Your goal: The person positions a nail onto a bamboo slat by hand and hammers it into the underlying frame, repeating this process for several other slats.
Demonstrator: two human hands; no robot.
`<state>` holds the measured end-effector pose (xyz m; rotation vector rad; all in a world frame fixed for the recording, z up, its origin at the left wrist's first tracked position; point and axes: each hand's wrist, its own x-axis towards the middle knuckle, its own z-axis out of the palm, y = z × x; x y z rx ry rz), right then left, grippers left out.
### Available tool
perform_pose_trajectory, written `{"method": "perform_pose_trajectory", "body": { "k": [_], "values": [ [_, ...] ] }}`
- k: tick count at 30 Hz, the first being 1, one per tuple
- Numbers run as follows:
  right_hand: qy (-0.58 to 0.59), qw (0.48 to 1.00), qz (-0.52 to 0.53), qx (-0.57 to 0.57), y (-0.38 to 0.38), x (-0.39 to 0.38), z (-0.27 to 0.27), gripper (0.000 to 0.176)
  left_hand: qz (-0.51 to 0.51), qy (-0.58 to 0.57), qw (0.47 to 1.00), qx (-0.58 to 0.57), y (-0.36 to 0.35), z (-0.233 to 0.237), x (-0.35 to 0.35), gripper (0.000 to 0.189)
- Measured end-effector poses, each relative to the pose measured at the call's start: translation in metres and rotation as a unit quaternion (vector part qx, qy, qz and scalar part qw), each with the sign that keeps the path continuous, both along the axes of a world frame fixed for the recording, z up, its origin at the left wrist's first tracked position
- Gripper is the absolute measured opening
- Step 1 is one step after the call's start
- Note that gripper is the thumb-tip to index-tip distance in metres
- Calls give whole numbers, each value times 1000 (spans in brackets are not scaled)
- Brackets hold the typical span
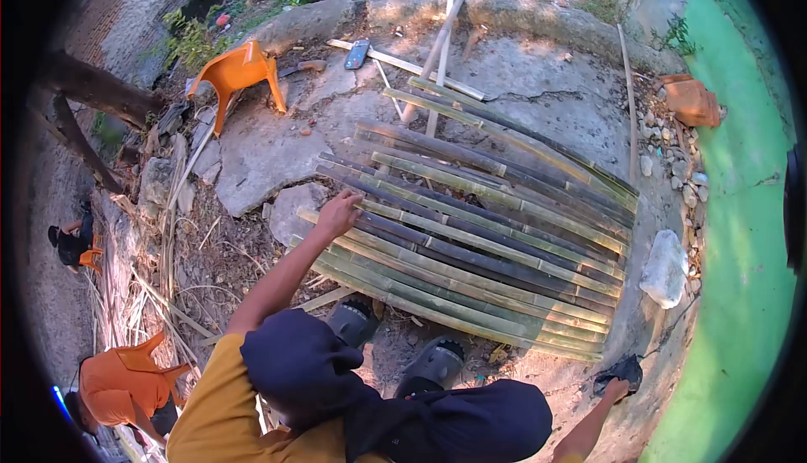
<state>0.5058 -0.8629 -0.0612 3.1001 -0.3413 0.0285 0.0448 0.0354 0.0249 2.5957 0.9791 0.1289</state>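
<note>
Head view first: where are the bamboo strips (504,201)?

Middle of the scene, laid side by side and aslant just beyond a pair of dark shoes (435,364), with narrow gaps showing between some of them

And the left hand (339,213)?

At the left ends of the strips, its fingers curled downward over them; whether it pinches one, I cannot tell

What about the right hand (618,390)?

Well apart from the left, past the near right corner of the bamboo. It touches a crumpled black thing (624,370), fingers bent, though I cannot tell how tight the grip is

Anything close around?

A pale rock (664,270) sits near the right ends, and a wooden pole (441,34) juts out past the far side

Farther off?

A phone (356,54) lies near that pole, with an orange chair (239,70) standing to its left. Off to the right rises a green wall (731,236), and at lower left is another person in an orange shirt (118,383)
</note>
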Motion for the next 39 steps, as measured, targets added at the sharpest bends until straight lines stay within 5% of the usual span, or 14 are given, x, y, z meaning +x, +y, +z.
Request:
{"method": "perform_pose_trajectory", "body": {
  "k": [3,5,9,13,14,23,27,29,30,31,33,36,37,39],
  "values": [
    [90,993,-66,29,37,1,28,48,10,15,999,-27,2,-1,2,39],
    [125,989,-51,-60,42,2,26,67,-14,-23,1000,-12,2,-7,0,39],
    [139,988,-27,-64,39,-1,21,33,-10,-3,999,-48,8,-10,-1,39],
    [151,984,-91,21,72,-46,53,63,-42,-16,998,-50,10,-20,-5,45],
    [78,996,-25,17,73,-65,51,38,-41,-13,998,-49,11,-20,-4,44],
    [259,955,48,135,152,-257,113,32,-54,-29,997,-40,23,-32,-8,36],
    [192,963,60,180,157,-312,98,46,-35,-53,996,-65,24,-36,-11,30],
    [46,979,-13,198,134,-317,65,49,-33,-80,993,-81,23,-41,-11,27],
    [139,962,-15,236,124,-310,76,50,-26,-103,990,-96,24,-42,-11,24],
    [133,947,-75,284,102,-300,60,31,-30,-106,989,-96,23,-38,-10,24],
    [134,859,-289,402,100,-281,70,28,-49,-96,992,-66,21,-30,-8,24],
    [-36,769,-269,578,69,-274,29,31,-48,-103,990,-80,22,-35,-10,25],
    [-37,769,-270,579,71,-278,29,31,-44,-108,989,-91,23,-36,-14,26],
    [12,973,-156,169,77,-275,28,34,-41,-111,989,-92,26,-41,-16,27]
  ]
}}
